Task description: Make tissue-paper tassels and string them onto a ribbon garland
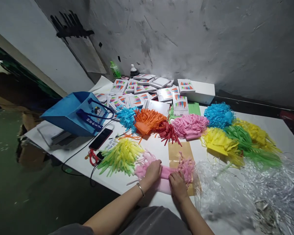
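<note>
A pink tissue-paper tassel with fringed ends lies across the front of the table, partly over a brown paper sheet. My left hand is closed on its left part, and a metal bracelet circles that wrist. Close by on the right, my right hand has its fingers bent onto the same pink paper, gripping its folded middle. The fingertips of both hands are partly hidden in the paper. Just left of my left hand sits a yellow-green fringe bundle.
Blue, orange, pink, yellow and green fringe bundles line the middle. Printed packets pile up by the wall. A blue bag, a phone and cables lie left. Clear plastic and silvery strips cover the right front.
</note>
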Demonstrator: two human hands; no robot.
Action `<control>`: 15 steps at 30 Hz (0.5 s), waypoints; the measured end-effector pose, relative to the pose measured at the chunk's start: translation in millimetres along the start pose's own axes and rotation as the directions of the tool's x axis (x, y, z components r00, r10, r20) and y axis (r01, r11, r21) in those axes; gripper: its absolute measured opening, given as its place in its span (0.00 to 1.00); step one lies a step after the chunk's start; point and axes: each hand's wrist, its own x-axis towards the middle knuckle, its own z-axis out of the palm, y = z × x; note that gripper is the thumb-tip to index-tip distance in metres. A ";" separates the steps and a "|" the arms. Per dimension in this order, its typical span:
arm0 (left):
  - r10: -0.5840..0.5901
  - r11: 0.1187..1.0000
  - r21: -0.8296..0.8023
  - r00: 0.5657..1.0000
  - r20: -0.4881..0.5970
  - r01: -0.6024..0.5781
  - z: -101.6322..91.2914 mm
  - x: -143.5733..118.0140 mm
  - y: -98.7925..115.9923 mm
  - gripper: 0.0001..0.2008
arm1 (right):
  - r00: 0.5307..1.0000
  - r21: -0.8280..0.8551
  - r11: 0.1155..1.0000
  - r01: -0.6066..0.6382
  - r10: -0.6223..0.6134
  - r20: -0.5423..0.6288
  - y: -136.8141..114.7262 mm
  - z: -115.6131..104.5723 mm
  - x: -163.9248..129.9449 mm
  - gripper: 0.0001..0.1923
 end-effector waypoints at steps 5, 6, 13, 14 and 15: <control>0.457 0.889 0.092 0.864 -0.210 -0.448 15.7 -22.7 -9.7 0.08 | 0.999 0.024 0.999 -0.031 0.032 -0.012 -6.1 -1.9 2.7 0.06; 0.488 0.873 0.118 0.840 -0.237 -0.474 22.3 -24.1 -13.3 0.05 | 0.999 0.021 0.999 -0.032 0.032 -0.009 -7.7 -1.8 2.9 0.06; 0.466 0.885 0.110 0.851 -0.242 -0.453 36.9 -26.8 -33.4 0.07 | 0.998 -0.016 0.998 -0.058 0.058 0.010 -3.6 -2.2 -2.2 0.08; 0.433 0.902 0.096 0.875 -0.219 -0.422 33.4 -27.9 -33.0 0.07 | 0.997 -0.023 0.997 -0.076 0.076 0.013 -3.2 -3.4 -2.4 0.08; 0.387 0.922 0.085 0.902 -0.191 -0.378 29.5 -28.9 -31.4 0.08 | 0.995 -0.033 0.994 -0.101 0.101 0.015 -3.3 -4.8 -1.7 0.08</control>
